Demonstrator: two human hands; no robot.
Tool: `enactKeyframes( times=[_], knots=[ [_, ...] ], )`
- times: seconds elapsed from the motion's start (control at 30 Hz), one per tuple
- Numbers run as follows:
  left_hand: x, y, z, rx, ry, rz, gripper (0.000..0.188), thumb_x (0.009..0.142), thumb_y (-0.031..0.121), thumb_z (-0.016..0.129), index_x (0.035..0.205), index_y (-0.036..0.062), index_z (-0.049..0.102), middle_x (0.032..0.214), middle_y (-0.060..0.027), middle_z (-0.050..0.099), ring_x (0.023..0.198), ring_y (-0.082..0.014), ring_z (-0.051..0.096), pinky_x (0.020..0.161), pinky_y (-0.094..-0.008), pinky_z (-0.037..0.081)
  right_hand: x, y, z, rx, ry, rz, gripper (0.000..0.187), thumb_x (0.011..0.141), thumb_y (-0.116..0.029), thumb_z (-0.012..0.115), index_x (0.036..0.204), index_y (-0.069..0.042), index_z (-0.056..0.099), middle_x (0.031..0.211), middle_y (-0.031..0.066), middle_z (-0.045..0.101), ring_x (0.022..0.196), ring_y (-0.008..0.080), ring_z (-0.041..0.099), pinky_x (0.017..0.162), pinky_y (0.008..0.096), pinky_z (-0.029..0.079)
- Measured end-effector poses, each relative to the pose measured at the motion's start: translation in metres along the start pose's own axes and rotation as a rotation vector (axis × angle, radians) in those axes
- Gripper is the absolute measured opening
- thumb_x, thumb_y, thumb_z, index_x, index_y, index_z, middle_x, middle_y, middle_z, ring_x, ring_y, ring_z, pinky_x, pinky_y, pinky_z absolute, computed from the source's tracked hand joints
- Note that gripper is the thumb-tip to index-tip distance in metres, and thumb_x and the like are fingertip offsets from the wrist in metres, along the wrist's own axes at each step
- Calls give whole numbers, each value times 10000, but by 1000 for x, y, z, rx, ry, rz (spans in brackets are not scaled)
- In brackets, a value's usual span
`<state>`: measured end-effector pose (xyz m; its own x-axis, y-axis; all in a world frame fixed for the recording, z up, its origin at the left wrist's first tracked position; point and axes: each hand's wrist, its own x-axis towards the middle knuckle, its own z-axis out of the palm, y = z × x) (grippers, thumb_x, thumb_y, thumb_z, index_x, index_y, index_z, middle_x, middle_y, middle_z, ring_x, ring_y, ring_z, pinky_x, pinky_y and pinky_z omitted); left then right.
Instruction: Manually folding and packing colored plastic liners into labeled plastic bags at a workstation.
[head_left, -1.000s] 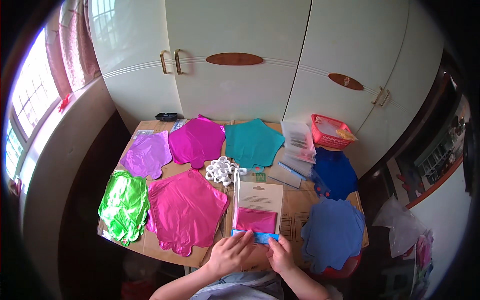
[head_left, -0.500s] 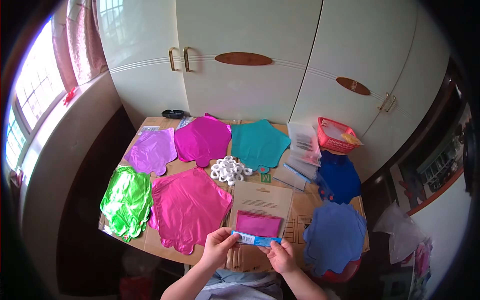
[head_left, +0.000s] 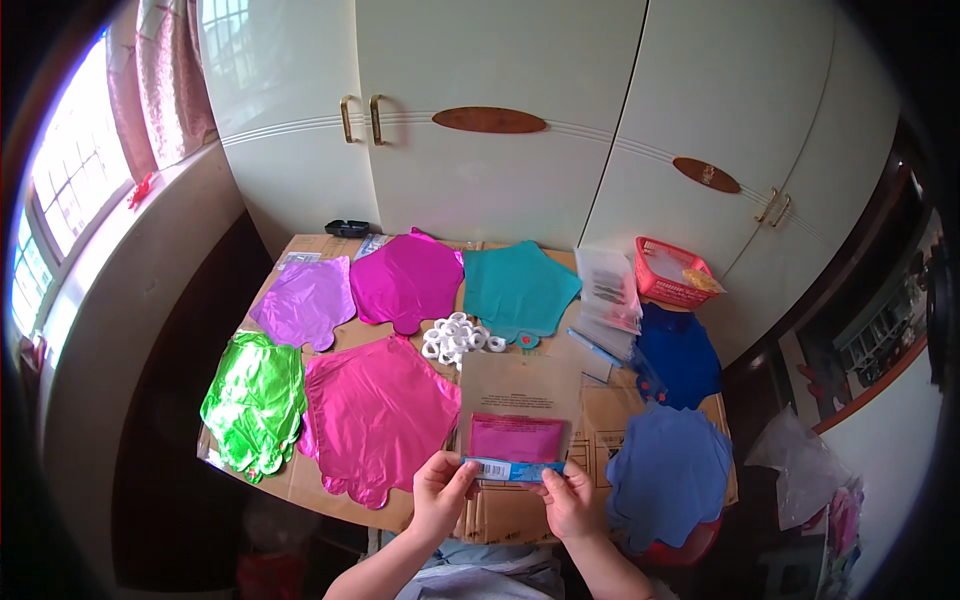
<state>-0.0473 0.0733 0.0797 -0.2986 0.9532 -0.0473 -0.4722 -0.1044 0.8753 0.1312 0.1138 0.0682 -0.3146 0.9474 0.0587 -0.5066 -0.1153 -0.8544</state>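
Observation:
A clear plastic packet (head_left: 520,385) with a folded magenta foil piece inside and a blue strip along its lower edge is held up over the cardboard-covered table. My left hand (head_left: 441,488) pinches the strip's left end between thumb and fingers. At the right end, my right hand (head_left: 568,500) grips the same strip. Left of the packet lies a stack of pink foil balloons (head_left: 380,415), flat and uninflated. A pile of small white rolls (head_left: 455,335) sits just behind the packet, partly covered by it.
Flat foil balloons surround the work area: green (head_left: 255,400), lilac (head_left: 308,300), magenta (head_left: 408,278), teal (head_left: 522,285), dark blue (head_left: 682,350) and dusty blue (head_left: 670,475). Clear packets (head_left: 606,290) lie beside a red basket (head_left: 675,275). A black tray (head_left: 347,228) stands at the back.
Both hands have drawn level on the strip, and the packet has risen slightly and tilted, now covering the small green square behind it. The balloons around it have stayed put.

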Motion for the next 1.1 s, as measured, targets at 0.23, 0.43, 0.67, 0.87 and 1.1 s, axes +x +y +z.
enactKeyframes(
  times=[0.23, 0.43, 0.67, 0.87, 1.1],
  knots=[
    [2, -4, 1, 25, -26, 55, 93, 911, 49, 631, 919, 32, 540, 839, -8, 627, 792, -52, 585, 665, -202, 471, 3, 0, 3, -63, 17, 27, 168, 959, -99, 536, 1078, 8, 589, 1030, 111, 655, 927, 193, 651, 840, 365, 562],
    [3, -3, 0, -6, -53, -52, 142, 861, 15, 673, 963, 11, 574, 872, -59, 660, 821, -141, 648, 716, -265, 534, 1, 2, 3, -186, 0, 9, 174, 962, -128, 553, 1056, 15, 582, 1031, 97, 647, 932, 173, 640, 831, 349, 557],
    [2, -10, -6, 23, -36, -58, 150, 856, 57, 694, 970, 11, 608, 875, -91, 694, 759, -175, 695, 642, -271, 542, 5, -5, 4, -346, 22, -64, 120, 935, -124, 618, 975, -14, 593, 843, 27, 656, 788, 85, 627, 749, 223, 501],
    [0, -8, -5, 58, -39, -67, 174, 831, 66, 723, 958, 15, 616, 868, -85, 694, 754, -167, 690, 631, -267, 539, 7, -5, 0, -316, -1, -4, 148, 914, -122, 644, 996, -23, 570, 845, 40, 657, 731, 98, 632, 692, 244, 532],
    [-8, -42, -7, -295, -67, -117, 229, 833, 104, 722, 993, -31, 629, 981, -127, 678, 973, -192, 631, 878, -350, 491, 3, 15, 11, -193, 99, -9, 134, 911, -104, 647, 972, -33, 550, 855, 46, 662, 735, 98, 644, 701, 250, 540]
  ],
)
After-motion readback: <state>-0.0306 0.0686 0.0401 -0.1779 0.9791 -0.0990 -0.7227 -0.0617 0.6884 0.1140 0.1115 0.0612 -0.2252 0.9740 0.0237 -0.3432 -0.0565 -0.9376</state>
